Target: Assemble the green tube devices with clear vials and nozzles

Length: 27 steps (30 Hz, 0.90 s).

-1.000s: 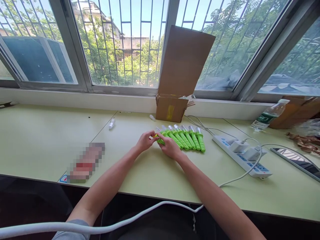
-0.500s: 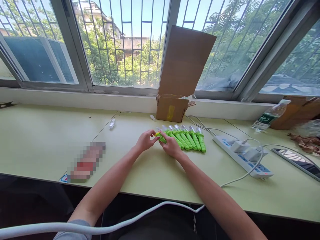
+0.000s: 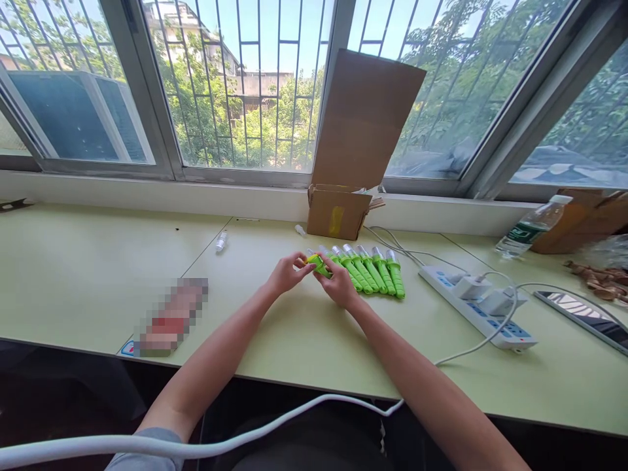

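My left hand pinches a small yellow piece at the end of a green tube, whose exact kind I cannot make out. Around that same green tube my right hand is closed, with its fingers hiding much of the thing. Just right of my hands, several green ribbed tubes with clear tips lie side by side in a slanted row. The nearest ones are partly covered by my right hand.
An open cardboard box stands against the window sill. Small clear plastic pieces lie left of it. To the right are a white power strip with cables, a phone and a water bottle. A white cable crosses before me.
My fingers have shifted slightly on the green tube, and more of its green side shows between my hands. The row of tubes lies as before.
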Available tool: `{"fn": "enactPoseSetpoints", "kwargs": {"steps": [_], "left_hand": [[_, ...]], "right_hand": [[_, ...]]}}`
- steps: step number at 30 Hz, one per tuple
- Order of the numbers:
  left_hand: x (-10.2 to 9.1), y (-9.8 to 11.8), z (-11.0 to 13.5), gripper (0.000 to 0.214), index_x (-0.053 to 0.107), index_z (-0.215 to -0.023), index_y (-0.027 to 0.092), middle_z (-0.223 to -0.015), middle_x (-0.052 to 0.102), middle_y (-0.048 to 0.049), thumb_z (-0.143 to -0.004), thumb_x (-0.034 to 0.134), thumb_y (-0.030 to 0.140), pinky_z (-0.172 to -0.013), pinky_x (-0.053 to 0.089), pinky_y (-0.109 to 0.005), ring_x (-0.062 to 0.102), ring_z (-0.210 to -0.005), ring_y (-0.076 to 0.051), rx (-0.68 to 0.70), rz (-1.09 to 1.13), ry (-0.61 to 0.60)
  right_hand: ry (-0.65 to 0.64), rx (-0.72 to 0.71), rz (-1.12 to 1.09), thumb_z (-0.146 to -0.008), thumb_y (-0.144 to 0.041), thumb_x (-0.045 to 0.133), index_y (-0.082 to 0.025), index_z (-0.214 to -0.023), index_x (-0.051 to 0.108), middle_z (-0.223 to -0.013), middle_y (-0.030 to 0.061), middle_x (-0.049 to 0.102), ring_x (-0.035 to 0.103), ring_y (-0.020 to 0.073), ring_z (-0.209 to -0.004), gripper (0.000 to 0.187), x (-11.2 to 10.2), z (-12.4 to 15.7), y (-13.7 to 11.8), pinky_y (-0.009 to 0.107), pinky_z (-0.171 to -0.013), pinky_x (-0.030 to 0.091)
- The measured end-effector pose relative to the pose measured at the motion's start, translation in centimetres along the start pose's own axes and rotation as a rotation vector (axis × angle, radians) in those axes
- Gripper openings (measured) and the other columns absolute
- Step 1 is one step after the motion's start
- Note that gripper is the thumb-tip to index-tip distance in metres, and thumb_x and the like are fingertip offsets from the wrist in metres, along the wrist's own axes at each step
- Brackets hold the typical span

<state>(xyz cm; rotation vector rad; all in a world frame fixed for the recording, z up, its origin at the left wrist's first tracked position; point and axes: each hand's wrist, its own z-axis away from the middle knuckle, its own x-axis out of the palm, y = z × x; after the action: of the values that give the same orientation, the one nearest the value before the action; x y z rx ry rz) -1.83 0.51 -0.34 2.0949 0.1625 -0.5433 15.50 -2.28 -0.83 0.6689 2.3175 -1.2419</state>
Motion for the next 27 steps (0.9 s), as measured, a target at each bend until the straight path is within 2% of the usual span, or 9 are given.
{"fn": "enactPoseSetpoints", "kwargs": {"steps": [5,9,13,18,27], "left_hand": [[0.0,0.2,-0.2,0.036,0.056,-0.078,0.018,-0.075,0.066,-0.0023,-0.075,0.063,0.054,-0.064,0.051,-0.027,0.064,-0.072,-0.015,-0.003,0.072,0.046],[0.7,0.2,-0.2,0.039,0.057,-0.075,0.017,-0.073,0.064,-0.0027,-0.072,0.065,0.054,-0.062,0.050,-0.027,0.062,-0.070,-0.015,-0.069,0.160,0.096],[1.5,0.0,-0.1,0.039,0.057,-0.074,0.016,-0.074,0.064,-0.0033,-0.070,0.066,0.054,-0.065,0.051,-0.029,0.061,-0.072,-0.014,-0.096,0.255,0.130],[1.8,0.0,0.0,0.032,0.058,-0.073,0.017,-0.077,0.064,-0.0033,-0.071,0.068,0.047,-0.068,0.051,-0.029,0.061,-0.076,-0.015,-0.099,0.260,0.186],[2.0,0.4,0.5,0.028,0.060,-0.075,0.016,-0.090,0.060,-0.0058,-0.071,0.069,0.042,-0.065,0.052,-0.027,0.059,-0.085,-0.017,-0.080,0.277,0.234]], "right_hand": [[0.014,-0.004,0.003,-0.082,-0.035,0.053,-0.017,-0.134,0.050,-0.092,0.0063,0.069,0.063,0.0200,-0.080,0.055,-0.2,0.1,-0.9,0.031,-0.072,0.051],[0.030,-0.001,0.020,-0.082,-0.034,0.053,-0.018,-0.134,0.050,-0.090,0.0051,0.069,0.063,0.0193,-0.078,0.055,-0.1,0.1,-1.0,0.030,-0.072,0.051],[0.044,-0.017,0.030,-0.081,-0.031,0.054,-0.019,-0.134,0.050,-0.101,0.0053,0.069,0.064,0.0182,-0.079,0.054,0.0,0.0,-0.8,0.030,-0.075,0.051],[0.040,-0.025,0.072,-0.080,-0.025,0.054,-0.021,-0.134,0.050,-0.118,0.0056,0.065,0.064,0.0206,-0.093,0.055,0.2,-0.1,-0.7,0.032,-0.083,0.050],[0.010,-0.022,0.155,-0.081,-0.023,0.054,-0.022,-0.138,0.045,-0.126,0.0068,0.061,0.064,0.0221,-0.102,0.057,0.4,-0.1,-0.4,0.033,-0.089,0.048]]}}
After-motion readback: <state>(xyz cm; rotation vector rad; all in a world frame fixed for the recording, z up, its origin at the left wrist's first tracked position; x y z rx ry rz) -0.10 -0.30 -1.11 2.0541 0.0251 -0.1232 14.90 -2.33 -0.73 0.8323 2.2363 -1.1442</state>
